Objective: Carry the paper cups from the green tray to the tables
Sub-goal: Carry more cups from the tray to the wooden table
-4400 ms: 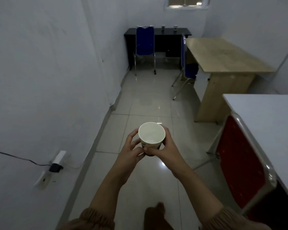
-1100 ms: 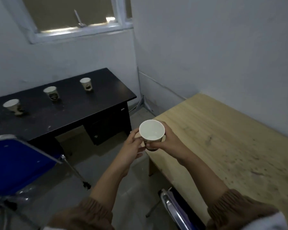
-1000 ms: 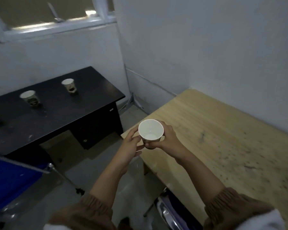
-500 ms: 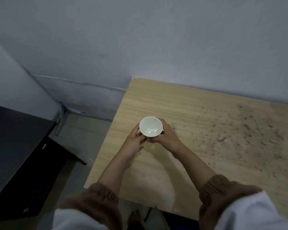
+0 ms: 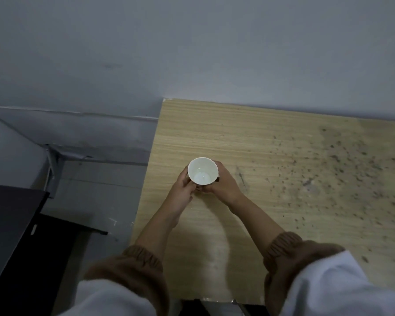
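1. The step in hand looks like setting down: a paper cup (image 5: 203, 171) is upright over the wooden table (image 5: 271, 156), near its left edge.
2. The left hand (image 5: 182, 187) and right hand (image 5: 224, 184) both curl round the cup's sides.
3. Whether its base touches the table cannot be told.
4. Next, I judge: seat it flat on the table, then loosen both grips.
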